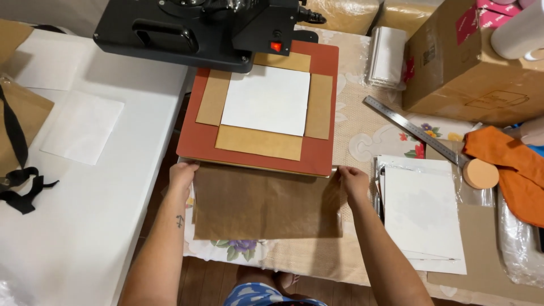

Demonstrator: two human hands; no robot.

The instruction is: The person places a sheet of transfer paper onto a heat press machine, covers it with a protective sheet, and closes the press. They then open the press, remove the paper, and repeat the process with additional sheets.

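My left hand point(182, 174) and my right hand point(353, 180) each grip a far corner of a brown translucent sheet point(266, 201), which lies flat just in front of a heat press. The press has a red-brown lower pad point(192, 136). On it lie tan paper strips point(259, 141) framing a white square sheet point(267, 100). The black upper plate point(187, 31) of the press is swung to the left, above the pad's far edge.
A stack of white sheets in clear sleeves point(422, 212) lies right of my right hand. A metal ruler point(411, 129), an orange round sponge point(480, 173), orange cloth point(513, 170) and a cardboard box point(470, 62) sit further right. A white table point(85, 198) with papers stands left.
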